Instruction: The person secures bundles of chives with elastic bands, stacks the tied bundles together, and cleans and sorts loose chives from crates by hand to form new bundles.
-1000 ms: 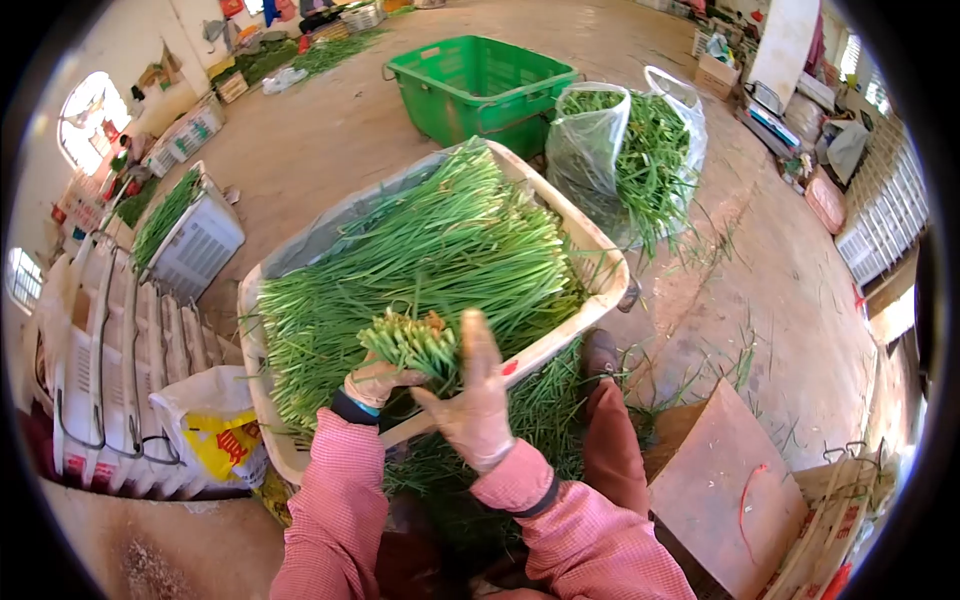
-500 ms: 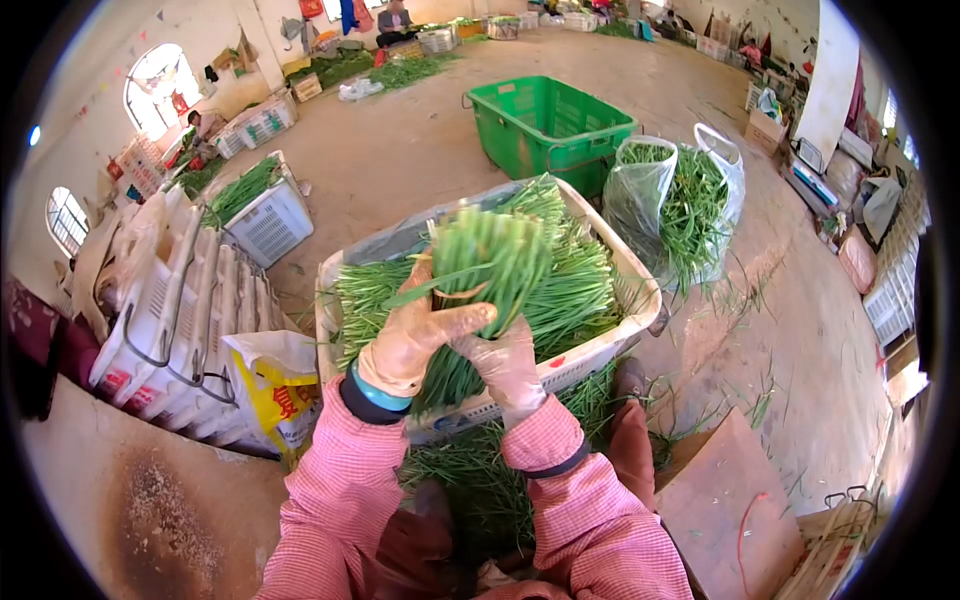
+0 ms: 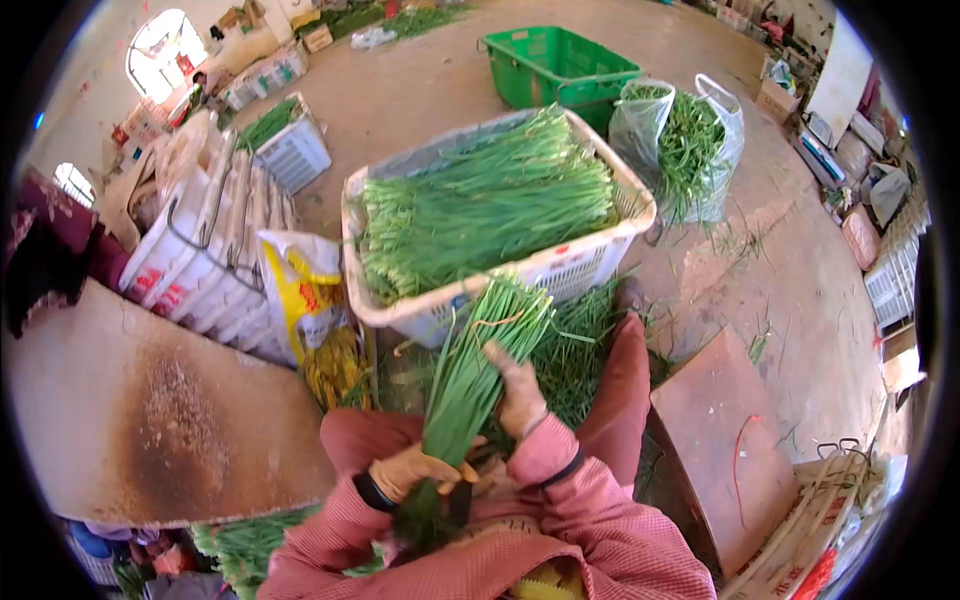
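Fingers of the bare left hand (image 3: 408,472) are clamping around the lower part of a long bundle of thin green stalks (image 3: 463,385), while the right hand (image 3: 522,395) is gripping it higher, with the thumb pressing on its side. This bundle is leaning before the body, and a thin tan band (image 3: 498,320) is crossing its upper part. Just beyond, a white rectangular plastic basket (image 3: 583,250) is holding many similar stalks. Red characters are showing on a yellow-and-white plastic sack (image 3: 303,285) and on stacked white plastic crates (image 3: 185,262), but blur is making them unreadable.
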Action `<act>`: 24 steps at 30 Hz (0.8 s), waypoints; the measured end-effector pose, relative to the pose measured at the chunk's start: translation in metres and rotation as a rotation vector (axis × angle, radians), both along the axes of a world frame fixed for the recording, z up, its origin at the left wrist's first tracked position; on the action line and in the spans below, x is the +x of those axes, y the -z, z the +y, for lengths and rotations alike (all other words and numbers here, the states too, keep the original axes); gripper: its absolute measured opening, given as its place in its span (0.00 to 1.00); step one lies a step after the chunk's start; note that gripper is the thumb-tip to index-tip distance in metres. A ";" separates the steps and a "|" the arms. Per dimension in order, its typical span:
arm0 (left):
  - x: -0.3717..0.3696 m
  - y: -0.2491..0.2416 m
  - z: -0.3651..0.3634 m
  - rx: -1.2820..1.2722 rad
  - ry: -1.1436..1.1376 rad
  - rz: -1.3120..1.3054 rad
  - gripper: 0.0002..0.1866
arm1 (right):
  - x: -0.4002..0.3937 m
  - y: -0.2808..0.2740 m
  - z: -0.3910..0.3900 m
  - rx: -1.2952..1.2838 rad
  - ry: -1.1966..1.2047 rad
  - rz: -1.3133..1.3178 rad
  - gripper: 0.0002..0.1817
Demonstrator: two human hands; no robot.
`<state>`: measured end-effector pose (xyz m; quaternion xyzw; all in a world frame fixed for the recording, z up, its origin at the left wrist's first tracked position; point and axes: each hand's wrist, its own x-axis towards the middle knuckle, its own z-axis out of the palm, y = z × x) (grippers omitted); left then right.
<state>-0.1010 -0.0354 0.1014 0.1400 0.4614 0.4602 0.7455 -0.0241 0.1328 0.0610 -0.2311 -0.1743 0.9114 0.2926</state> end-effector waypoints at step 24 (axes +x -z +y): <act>-0.150 -0.161 0.021 0.541 0.800 2.633 0.31 | 0.151 0.055 0.051 0.033 -0.452 0.355 0.21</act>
